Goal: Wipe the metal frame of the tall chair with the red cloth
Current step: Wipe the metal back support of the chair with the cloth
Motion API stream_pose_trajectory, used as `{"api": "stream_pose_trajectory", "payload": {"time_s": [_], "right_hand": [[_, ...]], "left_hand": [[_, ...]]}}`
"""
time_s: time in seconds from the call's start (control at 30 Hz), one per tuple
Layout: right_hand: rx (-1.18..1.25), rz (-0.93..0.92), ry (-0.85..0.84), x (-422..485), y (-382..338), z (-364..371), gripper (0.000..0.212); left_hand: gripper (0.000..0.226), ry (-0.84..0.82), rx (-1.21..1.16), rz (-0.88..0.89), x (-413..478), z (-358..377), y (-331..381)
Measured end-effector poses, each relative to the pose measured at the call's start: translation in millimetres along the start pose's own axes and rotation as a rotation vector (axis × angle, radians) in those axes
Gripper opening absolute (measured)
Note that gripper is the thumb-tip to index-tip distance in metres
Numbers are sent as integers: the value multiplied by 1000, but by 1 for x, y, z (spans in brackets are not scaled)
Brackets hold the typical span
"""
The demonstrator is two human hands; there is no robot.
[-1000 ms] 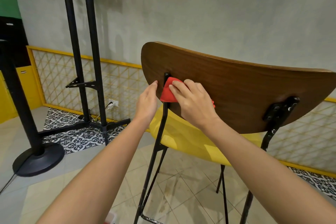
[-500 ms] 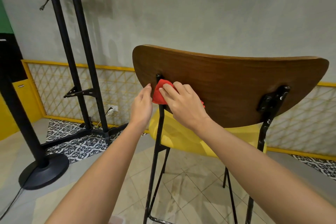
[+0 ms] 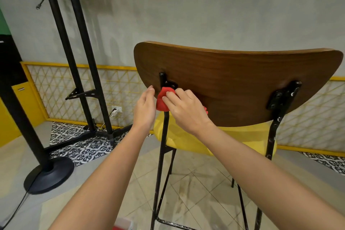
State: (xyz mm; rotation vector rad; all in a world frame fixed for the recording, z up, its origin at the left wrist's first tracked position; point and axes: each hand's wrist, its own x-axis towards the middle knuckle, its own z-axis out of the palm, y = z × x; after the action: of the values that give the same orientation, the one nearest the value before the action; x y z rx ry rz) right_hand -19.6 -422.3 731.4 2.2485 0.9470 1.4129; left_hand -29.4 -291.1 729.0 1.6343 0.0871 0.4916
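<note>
Gripping cloth (image 3: pixel 162 101) round post (image 3: pixel 162 145) just under backrest (image 3: pixel 233 80), right hand (image 3: pixel 186 111) fingers curled on it; left hand (image 3: pixel 144 107) beside backrest edge, fingers straight, together. Looks barely begun: post farther below backrest, second post (image 3: pixel 271 140), footrail (image 3: pixel 173 223) probably all unwiped

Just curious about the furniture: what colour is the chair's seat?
Yellow seat, seen clearly in the head view.

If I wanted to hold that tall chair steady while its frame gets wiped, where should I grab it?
Probably the top edge of the wooden backrest, reached from behind and above. It is a thin curved panel with a free rim facing you, clear of the red cloth that the right hand holds against the left black post.
</note>
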Motion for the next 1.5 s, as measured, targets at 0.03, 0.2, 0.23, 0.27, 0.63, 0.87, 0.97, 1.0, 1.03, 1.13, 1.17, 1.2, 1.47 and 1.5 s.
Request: {"api": "stream_pose_trajectory", "payload": {"time_s": [0.03, 0.2, 0.23, 0.27, 0.63, 0.87, 0.97, 1.0, 1.03, 1.13, 1.17, 1.2, 1.47, 1.5], "right_hand": [[-21, -27, -32, -3, -2, 2, 37], [44, 5, 9, -8, -9, 4, 33], [94, 37, 47, -5, -8, 3, 35], [128, 60, 74, -1, -7, 2, 35], [152, 19, -53, -18, -20, 20, 19], [147, 63, 60, -11, -14, 19, 18], [137, 43, 9, -17, -21, 25, 12], [141, 36, -20, -20, -24, 27, 12], [146, 32, -46, -22, -26, 29, 13], [175, 46, -51, -24, -29, 28, 17], [184, 50, -36, -24, -28, 27, 18], [191, 52, -21, -24, -27, 27, 19], [200, 17, -112, -33, -39, 41, 22], [196, 7, -120, -33, -39, 40, 21]], "left_hand": [[46, 5, 2, -3, 0, 0, -1], [43, 2, -3, -12, -1, 3, -7], [43, 4, -9, -9, -1, 4, -7], [43, 9, -13, -5, -1, 4, -8], [43, 20, -40, -84, 2, 8, -20], [30, 32, -10, -94, 2, 12, -27], [25, 24, -9, -103, 2, 12, -27], [26, 19, -17, -108, 2, 12, -28], [31, 19, -24, -116, 2, 12, -30], [40, 31, -20, -113, 3, 12, -36], [40, 28, -14, -107, 3, 11, -37], [39, 23, -11, -104, 3, 10, -39], [36, 11, -15, -138, 5, 10, -46], [37, 11, -18, -145, 5, 10, -47]]}}
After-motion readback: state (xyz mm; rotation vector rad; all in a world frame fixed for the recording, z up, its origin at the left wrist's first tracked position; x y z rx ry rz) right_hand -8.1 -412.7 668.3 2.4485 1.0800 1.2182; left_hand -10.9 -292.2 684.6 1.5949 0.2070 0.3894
